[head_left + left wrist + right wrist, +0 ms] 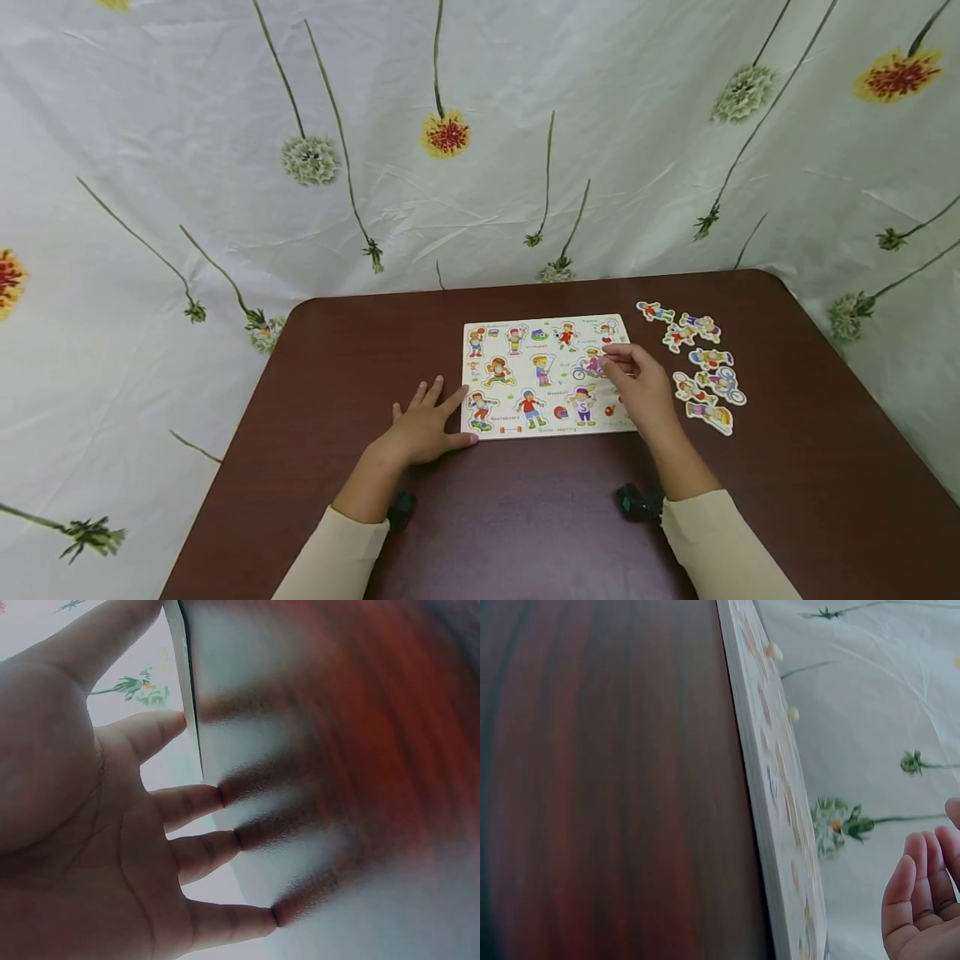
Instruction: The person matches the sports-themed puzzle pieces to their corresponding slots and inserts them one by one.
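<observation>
A white puzzle board printed with children playing sports lies on the table. My left hand is spread flat at its left side, thumb and index finger at the board's edge. In the left wrist view, the fingertips of my left hand meet the glossy table. My right hand is over the board's right part, its fingertips beside the cyclist picture. The right wrist view shows the fingers of that hand loosely bent, with no piece visible at them.
Several loose cut-out figures lie right of the board, among them a cyclist piece and a figure at the far end. Small round knobs stand up from the board. Behind the dark brown table hangs a flowered white cloth.
</observation>
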`<state>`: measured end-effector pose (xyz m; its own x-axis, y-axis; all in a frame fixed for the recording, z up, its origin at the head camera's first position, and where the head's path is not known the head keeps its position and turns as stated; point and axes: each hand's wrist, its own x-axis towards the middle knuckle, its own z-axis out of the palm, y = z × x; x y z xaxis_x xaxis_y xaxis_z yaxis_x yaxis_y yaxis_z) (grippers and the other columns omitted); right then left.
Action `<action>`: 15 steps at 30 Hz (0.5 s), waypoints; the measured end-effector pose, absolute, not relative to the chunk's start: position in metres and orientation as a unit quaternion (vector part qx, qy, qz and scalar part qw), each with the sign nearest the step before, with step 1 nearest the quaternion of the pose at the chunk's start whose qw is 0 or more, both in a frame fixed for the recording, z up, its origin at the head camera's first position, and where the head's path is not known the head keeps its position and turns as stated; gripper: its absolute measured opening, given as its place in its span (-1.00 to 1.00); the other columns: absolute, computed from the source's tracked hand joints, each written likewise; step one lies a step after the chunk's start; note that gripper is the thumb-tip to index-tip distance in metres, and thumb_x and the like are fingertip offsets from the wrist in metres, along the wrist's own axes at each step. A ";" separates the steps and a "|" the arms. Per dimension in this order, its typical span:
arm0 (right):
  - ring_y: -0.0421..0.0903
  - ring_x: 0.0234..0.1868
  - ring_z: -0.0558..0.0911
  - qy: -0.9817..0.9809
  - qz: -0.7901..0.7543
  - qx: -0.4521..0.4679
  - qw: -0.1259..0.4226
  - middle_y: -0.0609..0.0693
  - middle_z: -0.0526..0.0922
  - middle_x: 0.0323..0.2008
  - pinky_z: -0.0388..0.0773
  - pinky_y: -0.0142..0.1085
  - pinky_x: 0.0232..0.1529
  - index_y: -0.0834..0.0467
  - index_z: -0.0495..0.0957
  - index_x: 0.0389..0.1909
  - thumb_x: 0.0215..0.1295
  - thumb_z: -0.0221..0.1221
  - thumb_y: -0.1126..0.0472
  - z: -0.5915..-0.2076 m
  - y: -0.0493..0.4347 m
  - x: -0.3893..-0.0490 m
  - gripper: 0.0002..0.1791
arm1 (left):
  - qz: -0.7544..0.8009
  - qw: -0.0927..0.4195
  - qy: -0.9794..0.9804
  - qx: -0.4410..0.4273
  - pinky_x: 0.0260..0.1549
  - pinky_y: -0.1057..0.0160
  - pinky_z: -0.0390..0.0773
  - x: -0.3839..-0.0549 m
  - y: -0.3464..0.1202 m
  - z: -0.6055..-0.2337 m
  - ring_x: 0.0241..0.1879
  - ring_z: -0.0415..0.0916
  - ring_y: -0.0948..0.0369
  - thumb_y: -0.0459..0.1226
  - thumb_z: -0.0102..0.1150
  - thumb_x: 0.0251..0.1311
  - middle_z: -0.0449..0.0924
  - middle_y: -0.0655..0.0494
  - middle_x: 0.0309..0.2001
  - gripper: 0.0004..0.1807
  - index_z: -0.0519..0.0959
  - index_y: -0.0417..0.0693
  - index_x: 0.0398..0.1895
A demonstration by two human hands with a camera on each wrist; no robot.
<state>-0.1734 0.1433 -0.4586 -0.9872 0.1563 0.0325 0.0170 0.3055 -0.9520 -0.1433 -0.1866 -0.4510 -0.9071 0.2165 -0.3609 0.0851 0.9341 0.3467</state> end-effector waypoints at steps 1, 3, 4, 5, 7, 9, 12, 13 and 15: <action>-0.38 -0.22 0.58 -0.808 0.583 -0.060 0.059 0.17 0.69 -0.03 0.49 -0.54 -0.22 0.20 0.62 0.11 0.41 0.25 0.14 -0.459 0.147 -0.173 -0.66 | 0.164 0.200 0.963 0.079 0.37 -0.56 -0.16 -0.143 -0.186 -0.451 0.63 -0.27 -0.22 0.21 0.24 0.25 -0.19 -0.18 0.65 -0.08 0.10 0.30 0.61; -0.36 -0.21 0.57 -0.811 0.577 -0.071 0.057 0.13 0.69 -0.03 0.49 -0.54 -0.23 0.19 0.61 0.12 0.42 0.24 0.10 -0.460 0.154 -0.172 -0.65 | 0.162 0.200 0.963 0.079 0.37 -0.56 -0.16 -0.143 -0.186 -0.452 0.63 -0.27 -0.22 0.22 0.23 0.25 -0.19 -0.18 0.65 -0.08 0.10 0.30 0.61; -0.35 -0.20 0.57 -0.811 0.577 -0.074 0.057 0.14 0.68 -0.03 0.49 -0.54 -0.22 0.20 0.60 0.13 0.43 0.23 0.10 -0.460 0.157 -0.171 -0.64 | 0.162 0.200 0.963 0.078 0.38 -0.56 -0.16 -0.144 -0.186 -0.452 0.63 -0.27 -0.22 0.22 0.23 0.25 -0.19 -0.17 0.65 -0.08 0.10 0.31 0.61; -0.35 -0.19 0.57 -0.812 0.576 -0.077 0.056 0.13 0.68 -0.03 0.49 -0.54 -0.20 0.21 0.60 0.14 0.44 0.23 0.09 -0.460 0.161 -0.171 -0.63 | 0.162 0.199 0.963 0.078 0.38 -0.56 -0.16 -0.144 -0.186 -0.452 0.63 -0.27 -0.22 0.22 0.23 0.25 -0.19 -0.17 0.65 -0.08 0.10 0.31 0.61; -0.36 -0.18 0.56 -0.815 0.570 -0.084 0.056 0.09 0.67 -0.02 0.48 -0.56 -0.18 0.20 0.59 0.15 0.44 0.22 0.08 -0.461 0.168 -0.171 -0.62 | 0.161 0.198 0.964 0.077 0.38 -0.56 -0.16 -0.144 -0.186 -0.452 0.63 -0.27 -0.22 0.22 0.24 0.25 -0.19 -0.17 0.65 -0.09 0.10 0.31 0.61; -0.38 -0.18 0.56 -0.818 0.565 -0.089 0.060 0.03 0.65 -0.05 0.48 -0.58 -0.17 0.21 0.59 0.15 0.45 0.21 0.09 -0.462 0.177 -0.170 -0.62 | 0.162 0.199 0.964 0.077 0.38 -0.56 -0.16 -0.144 -0.186 -0.452 0.63 -0.27 -0.22 0.22 0.24 0.25 -0.18 -0.17 0.65 -0.09 0.10 0.31 0.61; -0.44 -0.20 0.55 -0.826 0.552 -0.095 0.065 -0.15 0.63 -0.14 0.48 -0.60 -0.17 0.21 0.59 0.15 0.45 0.21 0.10 -0.462 0.191 -0.169 -0.63 | 0.162 0.200 0.963 0.078 0.37 -0.56 -0.16 -0.143 -0.186 -0.451 0.63 -0.27 -0.23 0.21 0.24 0.25 -0.18 -0.18 0.65 -0.08 0.11 0.30 0.61; -0.46 -0.21 0.55 -0.828 0.548 -0.096 0.066 -0.21 0.62 -0.17 0.48 -0.60 -0.18 0.22 0.59 0.15 0.45 0.20 0.10 -0.462 0.196 -0.168 -0.63 | 0.163 0.200 0.963 0.078 0.37 -0.56 -0.16 -0.143 -0.186 -0.450 0.63 -0.27 -0.23 0.21 0.24 0.25 -0.18 -0.18 0.65 -0.08 0.11 0.29 0.61; -0.49 -0.24 0.55 -0.831 0.543 -0.098 0.070 -0.32 0.60 -0.23 0.49 -0.59 -0.21 0.23 0.60 0.14 0.44 0.21 0.11 -0.461 0.205 -0.166 -0.63 | 0.163 0.199 0.963 0.078 0.37 -0.57 -0.16 -0.143 -0.186 -0.450 0.63 -0.27 -0.23 0.21 0.24 0.25 -0.17 -0.19 0.65 -0.09 0.11 0.29 0.61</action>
<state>-0.1657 0.2049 -0.4606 -0.9709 0.2394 0.0100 0.0870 0.3909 -0.9163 -0.1430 -0.1855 -0.4501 -0.9087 0.2157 -0.3575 0.0862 0.9347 0.3448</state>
